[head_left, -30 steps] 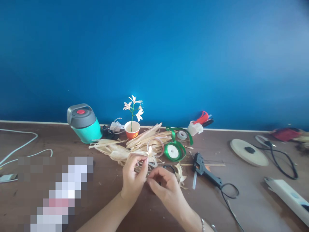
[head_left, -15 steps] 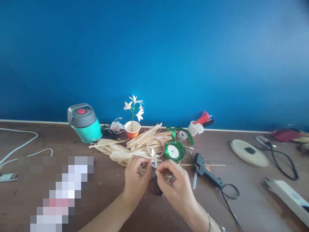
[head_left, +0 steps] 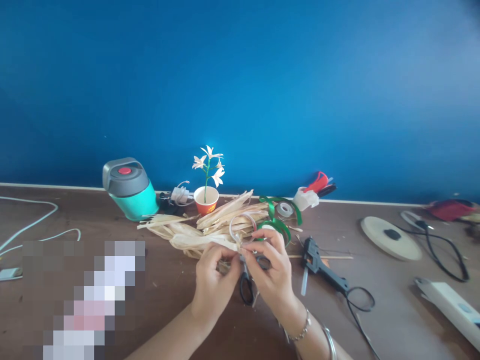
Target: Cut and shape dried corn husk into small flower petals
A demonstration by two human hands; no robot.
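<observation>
My left hand (head_left: pixel 215 277) is closed in a pinch on a small pale flower (head_left: pixel 239 241), which the fingers partly hide. From the other side, my right hand (head_left: pixel 270 265) pinches the same flower with thumb and forefinger, its other fingers raised and bent. Under the hands lies a pair of scissors (head_left: pixel 246 292) with black handles, its blades mostly covered. Just beyond are dried corn husks (head_left: pixel 187 240) in a loose pile, with a clear tape ring (head_left: pixel 231 227) on them. A green ribbon (head_left: pixel 287 231) on a spool is partly behind my right hand.
An orange paper cup (head_left: pixel 206 207) holds a green stem with several white flowers (head_left: pixel 208 165). A turquoise flask (head_left: pixel 137 200) stands left of it. To the right lie a glue gun (head_left: pixel 324 270) with its cord, a round pale disc (head_left: pixel 390 239) and a white power strip (head_left: pixel 450 302).
My right hand has moved up and turned, bringing its fingertips onto the flower, which is now more covered. More of the scissors shows below. The view has shifted slightly.
</observation>
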